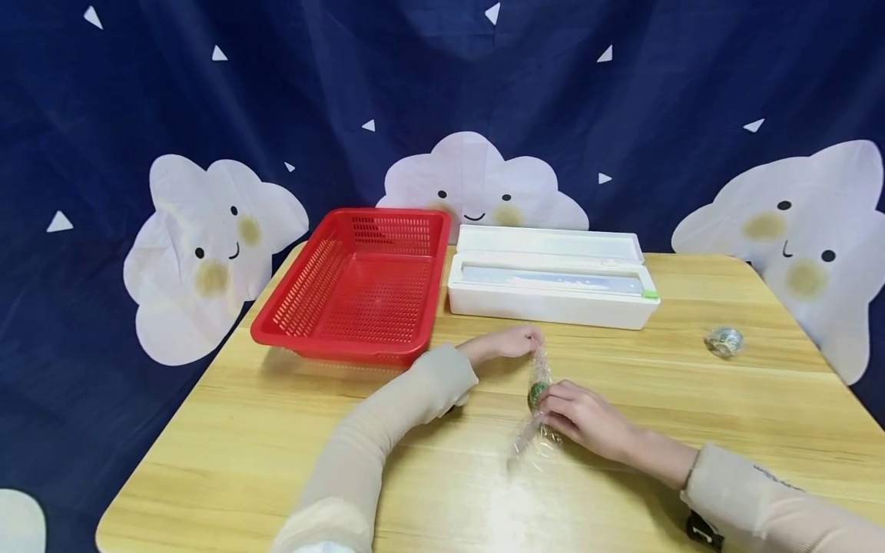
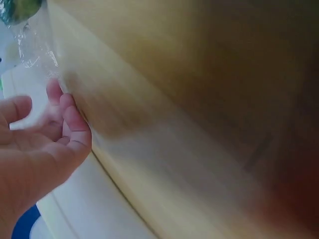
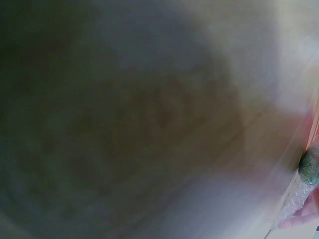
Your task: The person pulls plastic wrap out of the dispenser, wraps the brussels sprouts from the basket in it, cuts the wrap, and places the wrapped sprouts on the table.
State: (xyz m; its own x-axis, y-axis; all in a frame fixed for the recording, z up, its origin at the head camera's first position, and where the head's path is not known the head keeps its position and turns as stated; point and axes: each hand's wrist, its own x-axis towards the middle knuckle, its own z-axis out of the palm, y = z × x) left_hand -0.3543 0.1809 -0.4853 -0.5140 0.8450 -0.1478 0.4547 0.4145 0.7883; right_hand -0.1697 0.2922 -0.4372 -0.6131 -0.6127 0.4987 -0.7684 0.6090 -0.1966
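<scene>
A small, round, dark green thing lies in clear plastic film above the middle of the table. My left hand pinches the film's far end at its fingertips. From the near side, my right hand grips the green thing and the film around it, its fingers curled. A loose, blurred tail of film hangs toward the table's front. In the left wrist view, the film trails from the fingertips to the green thing. The right wrist view is mostly dark blur, with the green thing at its right edge.
A red perforated basket stands at the back left. Beside it, a long white box with its lid raised has a green piece at its right end. A small film-wrapped bundle lies on the wooden table at the right.
</scene>
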